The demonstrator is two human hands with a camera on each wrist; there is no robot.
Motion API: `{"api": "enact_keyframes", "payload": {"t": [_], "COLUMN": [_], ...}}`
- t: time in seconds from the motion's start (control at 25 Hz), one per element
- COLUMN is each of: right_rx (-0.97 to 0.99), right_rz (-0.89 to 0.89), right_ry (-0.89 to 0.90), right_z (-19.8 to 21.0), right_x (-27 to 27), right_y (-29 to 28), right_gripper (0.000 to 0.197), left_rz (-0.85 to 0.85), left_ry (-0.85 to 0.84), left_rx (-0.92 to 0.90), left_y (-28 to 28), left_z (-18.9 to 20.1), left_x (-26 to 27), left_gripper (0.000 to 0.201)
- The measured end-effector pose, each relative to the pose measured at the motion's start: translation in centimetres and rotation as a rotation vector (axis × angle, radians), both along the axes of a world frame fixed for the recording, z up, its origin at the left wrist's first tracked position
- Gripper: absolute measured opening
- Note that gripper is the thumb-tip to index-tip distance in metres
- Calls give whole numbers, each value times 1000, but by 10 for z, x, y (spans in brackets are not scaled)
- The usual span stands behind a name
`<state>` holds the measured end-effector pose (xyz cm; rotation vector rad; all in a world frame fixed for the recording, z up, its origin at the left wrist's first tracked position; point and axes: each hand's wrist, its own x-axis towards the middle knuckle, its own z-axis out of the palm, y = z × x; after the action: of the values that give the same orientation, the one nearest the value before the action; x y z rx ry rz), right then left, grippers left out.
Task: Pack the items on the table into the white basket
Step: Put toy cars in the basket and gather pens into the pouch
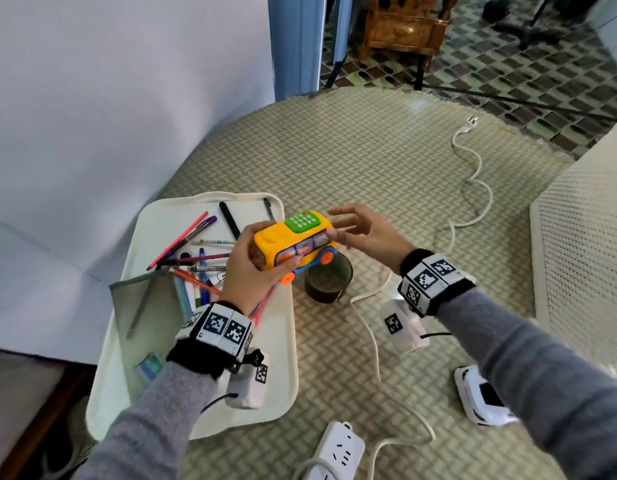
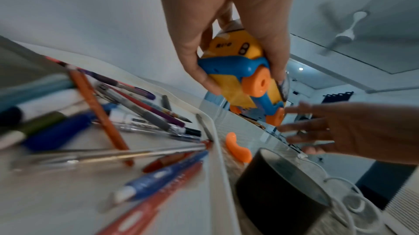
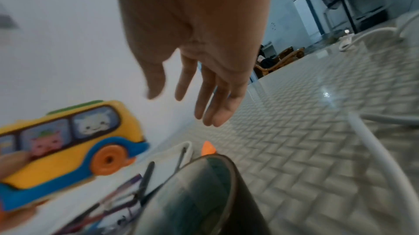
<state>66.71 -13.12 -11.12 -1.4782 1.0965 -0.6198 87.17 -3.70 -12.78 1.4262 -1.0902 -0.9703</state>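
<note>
A yellow toy bus (image 1: 296, 242) with a green keypad, blue base and orange wheels hangs above the table's tray edge. My left hand (image 1: 272, 245) grips its near end, thumb on the window side and fingers over the roof. The left wrist view shows the bus (image 2: 244, 70) from below, between my left hand's (image 2: 246, 82) thumb and fingers. My right hand (image 1: 334, 223) is open, its fingers straight beside the bus's far end and not curled on it; the right wrist view shows the right hand (image 3: 192, 99) apart from the bus (image 3: 68, 145). The white basket (image 1: 537, 237) stands at the right edge.
Under the bus stands a dark cup (image 1: 328, 282). A white tray (image 1: 279, 341) on the left holds several pens (image 1: 196, 251) and a grey pouch (image 1: 144, 306). A white toy car (image 1: 483, 400), a power strip (image 1: 338, 452) and its cord (image 1: 473, 188) lie on the table.
</note>
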Motion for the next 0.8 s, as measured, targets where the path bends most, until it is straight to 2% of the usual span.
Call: {"api": "enact_keyframes", "payload": {"t": [0.08,0.16,0.24,0.32,0.48,0.6,0.8], "right_rx": [-69,-153,-229,-302,-399,-406,-345], "right_rz": [-16,49,182,342,601,680,565], "right_ry": [189,414,563,636,878,926,926], "right_z": [-13,-24,-33,-41,-60,-67,-65], "right_x": [10,18,25,39,66,74,71], "right_y": [-22,-44,-65,-82,-108,-115,-106], "right_gripper": [33,31,38,46,51,57,60], "left_rz": [117,205,236,240,255,266,257], "left_ry": [-41,-52,-86,-108,-136,-125,-71], "left_rx": [-19,-21,-7,13,41,46,45], "left_y": [6,9,10,10,5,1,-1], "left_z": [-9,-15,-21,-26,-34,-39,-42], "left_x": [24,46,64,75,81,81,68], "left_gripper": [60,62,64,65,66,66,65]}}
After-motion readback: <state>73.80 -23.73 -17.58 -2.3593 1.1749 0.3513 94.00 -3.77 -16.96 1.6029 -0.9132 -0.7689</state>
